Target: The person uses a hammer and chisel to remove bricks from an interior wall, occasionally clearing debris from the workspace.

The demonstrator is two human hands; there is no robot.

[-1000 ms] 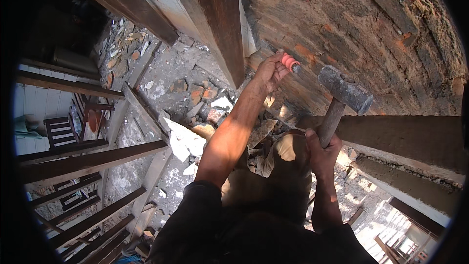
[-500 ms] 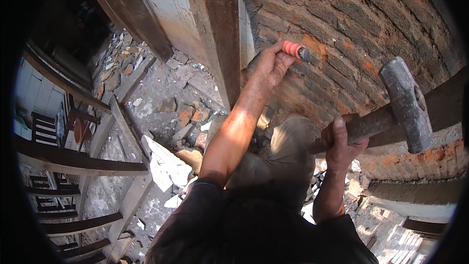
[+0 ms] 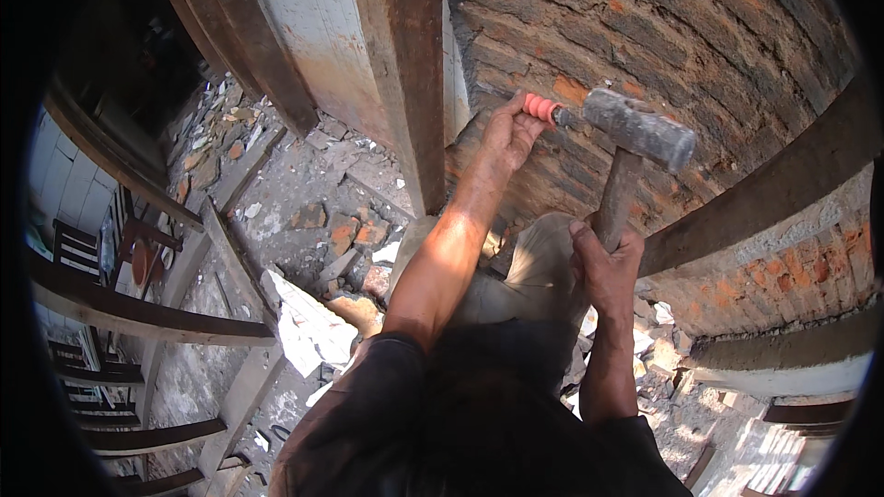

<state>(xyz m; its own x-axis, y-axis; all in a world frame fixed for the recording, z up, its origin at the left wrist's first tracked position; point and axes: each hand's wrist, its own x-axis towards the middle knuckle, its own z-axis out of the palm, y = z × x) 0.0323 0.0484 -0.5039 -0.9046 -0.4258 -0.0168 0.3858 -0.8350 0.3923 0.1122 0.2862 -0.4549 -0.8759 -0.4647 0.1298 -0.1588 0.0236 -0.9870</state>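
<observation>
My left hand (image 3: 511, 136) is closed around a chisel (image 3: 541, 109) with a red ribbed grip, held against the brick wall (image 3: 635, 46) near a wooden post. Its dark metal end sticks out to the right of the grip; the other end is hidden behind my fingers. In my right hand (image 3: 610, 265) is the wooden handle of a sledgehammer (image 3: 639, 127), gripped with the fingers wrapped round it. The heavy grey head is raised beside the chisel, one face right at the chisel's metal end. Whether they touch I cannot tell.
The upright wooden post (image 3: 405, 74) stands just left of my left hand. Broken bricks (image 3: 343, 232) and a white slab (image 3: 313, 327) litter the floor at left. A wooden beam (image 3: 769, 179) curves along the wall at right. A dark wooden chair (image 3: 138, 248) is far left.
The hammer has swung left from the right side, and its head is now at the chisel's end. My right hand has shifted slightly left; my left hand keeps its hold on the chisel.
</observation>
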